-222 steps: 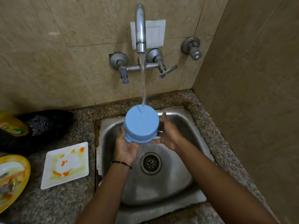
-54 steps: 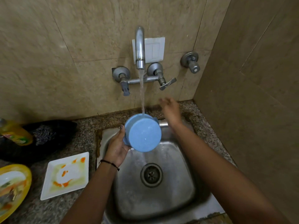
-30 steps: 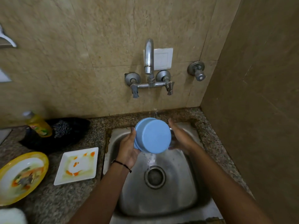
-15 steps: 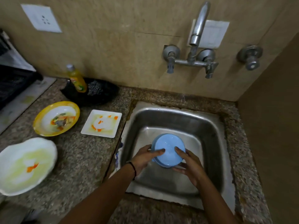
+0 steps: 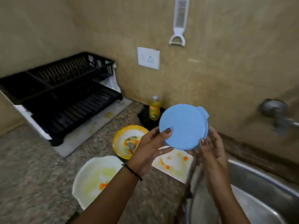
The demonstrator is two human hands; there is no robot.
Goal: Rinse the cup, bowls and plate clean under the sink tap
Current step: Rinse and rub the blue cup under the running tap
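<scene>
Here the cup (image 5: 182,126) is out of the sink (image 5: 258,183) and held in the air, base towards me, above the plate (image 5: 174,164) at the table (image 5: 32,159) edge. My left grip (image 5: 150,147) clasps it, thumb on the base and fingers behind. My right grip (image 5: 212,147) pinches its lower right rim. Both grips grasp the cup.

Progress: the cup looks rinsed, with no residue on its visible base, though its inside is hidden from me. I judge it the only item done. Still soiled on the table are the yellow bowl (image 5: 124,143), with food scraps, the white bowl (image 5: 93,175), with yellow and orange smears, and the plate, with orange spots. So roughly a quarter of the task is complete, and three items remain to be taken under the tap. The black rack (image 5: 64,97) at the far left appears empty and is the likely place for the cup.

Change from half a second ago: the cup was then low inside the sink basin, under both grips. It has since risen and moved left, clear of the basin. The view has swung left with it, so the rack now shows in full and the spout has left the picture. The dishes on the table have not moved.
</scene>
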